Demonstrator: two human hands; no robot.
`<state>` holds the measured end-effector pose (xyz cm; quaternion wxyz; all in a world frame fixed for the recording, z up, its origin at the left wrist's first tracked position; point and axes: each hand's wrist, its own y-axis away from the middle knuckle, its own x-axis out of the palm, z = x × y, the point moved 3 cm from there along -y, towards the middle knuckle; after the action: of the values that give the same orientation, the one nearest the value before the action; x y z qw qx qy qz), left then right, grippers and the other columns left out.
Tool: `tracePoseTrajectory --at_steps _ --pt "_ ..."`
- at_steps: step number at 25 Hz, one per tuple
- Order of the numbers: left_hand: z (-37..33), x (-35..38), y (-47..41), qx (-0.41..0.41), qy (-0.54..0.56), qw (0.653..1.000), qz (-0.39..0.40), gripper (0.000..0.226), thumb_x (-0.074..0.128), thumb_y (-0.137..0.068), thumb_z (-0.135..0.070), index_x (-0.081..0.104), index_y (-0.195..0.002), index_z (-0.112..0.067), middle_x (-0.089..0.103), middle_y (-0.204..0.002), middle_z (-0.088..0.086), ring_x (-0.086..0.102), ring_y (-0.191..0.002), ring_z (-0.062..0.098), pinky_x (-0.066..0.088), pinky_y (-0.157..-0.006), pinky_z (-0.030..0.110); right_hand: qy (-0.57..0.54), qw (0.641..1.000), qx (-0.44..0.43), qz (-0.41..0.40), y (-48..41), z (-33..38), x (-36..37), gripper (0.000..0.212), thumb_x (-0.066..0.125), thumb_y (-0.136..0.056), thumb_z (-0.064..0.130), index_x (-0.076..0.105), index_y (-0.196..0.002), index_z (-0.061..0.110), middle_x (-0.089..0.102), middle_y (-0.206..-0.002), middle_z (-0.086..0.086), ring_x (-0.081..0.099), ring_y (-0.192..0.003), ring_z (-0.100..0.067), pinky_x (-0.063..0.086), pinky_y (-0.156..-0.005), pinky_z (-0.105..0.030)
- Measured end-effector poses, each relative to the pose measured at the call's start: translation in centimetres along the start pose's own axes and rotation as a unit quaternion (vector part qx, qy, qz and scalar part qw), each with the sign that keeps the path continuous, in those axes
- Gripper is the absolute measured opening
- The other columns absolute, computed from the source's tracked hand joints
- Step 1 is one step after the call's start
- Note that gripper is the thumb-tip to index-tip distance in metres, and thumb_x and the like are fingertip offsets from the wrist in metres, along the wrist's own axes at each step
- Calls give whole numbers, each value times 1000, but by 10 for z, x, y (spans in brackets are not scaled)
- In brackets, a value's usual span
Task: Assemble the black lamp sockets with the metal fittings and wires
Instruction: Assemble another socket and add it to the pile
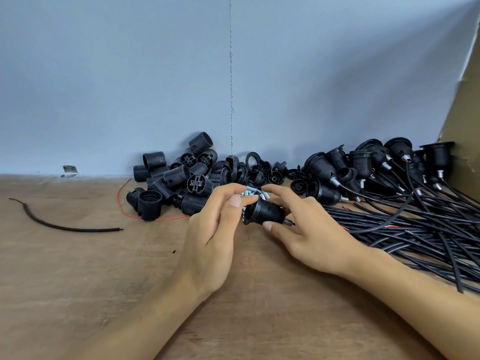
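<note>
Left hand pinches the rim of the socket; right hand curls round its body. Twisting askew may cross-thread it; a slip could drop it among loose shells.

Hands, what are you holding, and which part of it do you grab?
One black lamp socket. The left hand pinches its wide open end; the right hand grips its body near the metal fitting.
</note>
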<state>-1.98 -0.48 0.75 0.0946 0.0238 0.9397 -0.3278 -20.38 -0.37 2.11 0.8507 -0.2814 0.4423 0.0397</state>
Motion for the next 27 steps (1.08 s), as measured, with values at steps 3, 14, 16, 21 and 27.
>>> tracePoseTrajectory --at_steps 3,14,16,21,27 --pt "-1 0 0 -1 -4 1000 -15 27 41 -101 -50 63 -109 -38 78 -95 -8 70 -84 25 53 -83 33 39 999 -5 -6 -2 -1 -2 58 62 -95 33 32 -145 32 71 -114 3 63 -104 -20 45 -101 -41" --pt "-3 4 -2 -74 -88 993 3 15 52 -104 -31 62 -94 -33 74 -90 -24 60 -60 1 38 -59 11 102 980 41 -168 -7 -6 -26 49 70 -88 45 62 -131 25 66 -121 8 62 -101 -11 52 -89 -33" --pt "-4 6 -2 -76 -94 992 19 20 50 -103 -30 65 -90 -29 74 -82 -7 54 -53 13 38 -56 21 103 970 58 -211 -13 -9 -36 48 68 -90 44 60 -133 22 65 -121 2 62 -103 -19 51 -89 -38" --pt "-2 9 -3 -72 -125 987 64 38 42 -99 -40 68 -83 -18 69 -71 6 59 -65 15 44 -68 23 85 943 151 -285 -47 -33 -69 39 56 -98 16 55 -137 14 48 -134 -11 53 -113 -33 37 -93 -29" --pt "3 10 -4 -75 -106 990 62 37 45 -101 -34 70 -79 -19 73 -81 -21 67 -86 -10 40 -73 4 135 917 248 -282 -66 -63 -80 35 48 -97 7 59 -130 11 46 -133 -14 54 -108 -38 36 -80 -34"
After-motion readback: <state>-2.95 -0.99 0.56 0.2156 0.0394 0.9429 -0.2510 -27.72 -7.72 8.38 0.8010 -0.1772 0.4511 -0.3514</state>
